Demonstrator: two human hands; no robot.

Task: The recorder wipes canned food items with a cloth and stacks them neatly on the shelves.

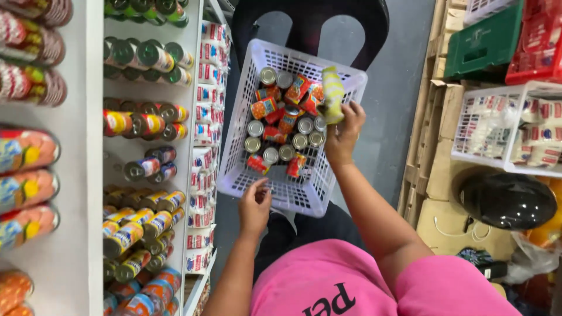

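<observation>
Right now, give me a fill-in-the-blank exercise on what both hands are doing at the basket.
1. The right hand holds a yellow-green ____ above the cans.
2. The left hand touches the near rim of the white ____.
3. The cans inside the basket are mostly red and ____.
4. The shelves of cans stand on the person's ____ side.

Missing words: can; basket; orange; left

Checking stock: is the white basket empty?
No, the white basket holds many cans, and the right hand holds a yellow-green can.
</observation>
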